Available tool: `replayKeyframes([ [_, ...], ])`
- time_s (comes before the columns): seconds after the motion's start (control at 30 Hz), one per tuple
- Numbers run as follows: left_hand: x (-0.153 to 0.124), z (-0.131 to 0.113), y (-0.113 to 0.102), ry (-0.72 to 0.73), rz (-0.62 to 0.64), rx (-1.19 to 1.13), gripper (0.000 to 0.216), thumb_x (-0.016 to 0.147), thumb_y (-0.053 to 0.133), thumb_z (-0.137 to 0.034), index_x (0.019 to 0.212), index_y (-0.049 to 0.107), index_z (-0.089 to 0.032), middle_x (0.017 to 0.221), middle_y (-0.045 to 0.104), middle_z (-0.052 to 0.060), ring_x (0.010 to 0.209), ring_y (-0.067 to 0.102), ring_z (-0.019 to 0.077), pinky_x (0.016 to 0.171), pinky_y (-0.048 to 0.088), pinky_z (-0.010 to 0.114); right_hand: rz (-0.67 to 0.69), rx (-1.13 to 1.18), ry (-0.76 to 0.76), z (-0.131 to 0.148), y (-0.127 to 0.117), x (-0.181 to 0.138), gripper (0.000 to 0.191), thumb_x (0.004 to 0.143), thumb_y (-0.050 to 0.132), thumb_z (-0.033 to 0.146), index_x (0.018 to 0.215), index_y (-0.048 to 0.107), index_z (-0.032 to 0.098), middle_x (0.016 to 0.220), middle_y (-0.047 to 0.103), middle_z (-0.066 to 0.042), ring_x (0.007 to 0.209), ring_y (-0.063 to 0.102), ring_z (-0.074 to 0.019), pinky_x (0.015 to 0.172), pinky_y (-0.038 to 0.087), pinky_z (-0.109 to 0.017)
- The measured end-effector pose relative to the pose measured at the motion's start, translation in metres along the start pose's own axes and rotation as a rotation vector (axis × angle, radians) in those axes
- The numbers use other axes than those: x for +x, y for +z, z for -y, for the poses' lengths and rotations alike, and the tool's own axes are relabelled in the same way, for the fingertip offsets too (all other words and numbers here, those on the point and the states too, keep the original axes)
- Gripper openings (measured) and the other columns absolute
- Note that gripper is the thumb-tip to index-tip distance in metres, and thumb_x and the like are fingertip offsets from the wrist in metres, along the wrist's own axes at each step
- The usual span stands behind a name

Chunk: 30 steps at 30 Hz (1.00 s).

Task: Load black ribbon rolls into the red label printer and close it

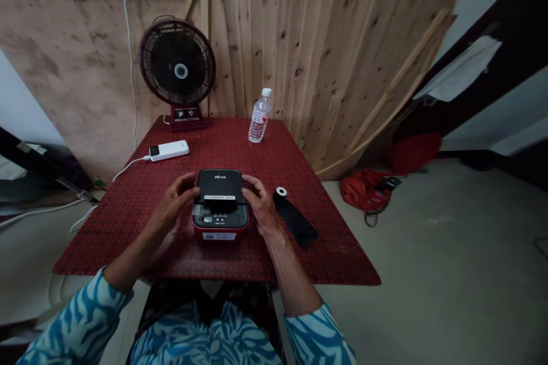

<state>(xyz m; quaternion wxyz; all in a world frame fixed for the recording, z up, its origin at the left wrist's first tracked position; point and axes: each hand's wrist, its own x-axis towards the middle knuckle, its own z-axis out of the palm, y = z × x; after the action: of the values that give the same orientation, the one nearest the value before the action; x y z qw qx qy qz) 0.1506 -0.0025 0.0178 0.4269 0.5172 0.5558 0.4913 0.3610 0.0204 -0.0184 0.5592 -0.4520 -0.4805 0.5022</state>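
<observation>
A small receipt printer (220, 185) with a black lid and a red base stands on the table near its front edge. My left hand (180, 193) grips the printer's left side, thumb at the lid's edge and fingers curled toward the back. On the opposite side, my right hand (260, 201) holds it in the same way, thumb on the lid's right edge. The lid looks closed, with a dark slot across its front. To the right of my right hand lies a small white-ended roll (281, 191), with a dark flat strip (297, 222) beside it.
The red patterned table (171, 245) bears a white power bank (169, 150) with a cable, a clear water bottle (260, 117) and a dark red fan (177, 68) at the back. Wooden boards (308, 40) lean behind. A red bag (366, 189) lies on the floor at right.
</observation>
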Motion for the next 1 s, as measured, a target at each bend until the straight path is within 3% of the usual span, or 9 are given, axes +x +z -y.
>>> replayKeyframes([
  [0.17,0.001,0.006,0.012,-0.148,0.066,-0.23,0.063,0.065,0.064,-0.026,0.125,0.051,-0.016,0.123,0.062,0.012,0.108,0.061,0.0253,0.089,0.049,0.036,-0.013,0.028,0.024,-0.004,0.002,-0.001,0.037,0.072,0.06,0.033,0.108,0.062,0.026,0.105,0.069,-0.002,0.099,0.062,-0.0226,0.087,0.05,-0.039],
  [0.4,-0.005,0.001,0.012,-0.142,0.099,-0.352,0.065,0.062,0.068,-0.025,0.125,0.052,-0.016,0.125,0.061,0.011,0.11,0.059,0.0258,0.094,0.046,0.037,-0.016,0.059,-0.016,-0.006,0.01,-0.003,0.042,0.074,0.057,0.031,0.116,0.057,0.027,0.115,0.066,-0.003,0.106,0.061,-0.0214,0.091,0.048,-0.037],
  [0.63,-0.023,0.005,0.009,-0.238,0.154,-0.525,0.061,0.064,0.061,-0.022,0.124,0.055,-0.022,0.123,0.062,0.007,0.095,0.065,0.0213,0.072,0.052,0.028,-0.206,0.187,0.031,-0.03,0.021,-0.024,0.051,0.083,0.048,0.053,0.122,0.056,0.022,0.127,0.06,-0.005,0.115,0.055,-0.0222,0.095,0.043,-0.036],
  [0.83,-0.028,0.003,0.014,-0.238,0.068,-0.567,0.064,0.054,0.061,-0.011,0.117,0.06,-0.019,0.121,0.063,0.008,0.093,0.064,0.0235,0.068,0.05,0.027,-0.259,0.238,0.04,-0.048,0.022,-0.026,0.051,0.081,0.052,0.056,0.12,0.058,0.023,0.12,0.063,-0.005,0.11,0.056,-0.0223,0.092,0.043,-0.037],
  [1.0,-0.025,0.007,0.016,-0.236,0.023,-0.532,0.064,0.055,0.058,-0.011,0.118,0.06,-0.022,0.123,0.061,0.006,0.09,0.063,0.0213,0.067,0.05,0.027,-0.26,0.22,0.005,-0.051,0.022,-0.025,0.05,0.082,0.049,0.055,0.119,0.059,0.023,0.116,0.065,-0.004,0.106,0.058,-0.0214,0.089,0.044,-0.035],
])
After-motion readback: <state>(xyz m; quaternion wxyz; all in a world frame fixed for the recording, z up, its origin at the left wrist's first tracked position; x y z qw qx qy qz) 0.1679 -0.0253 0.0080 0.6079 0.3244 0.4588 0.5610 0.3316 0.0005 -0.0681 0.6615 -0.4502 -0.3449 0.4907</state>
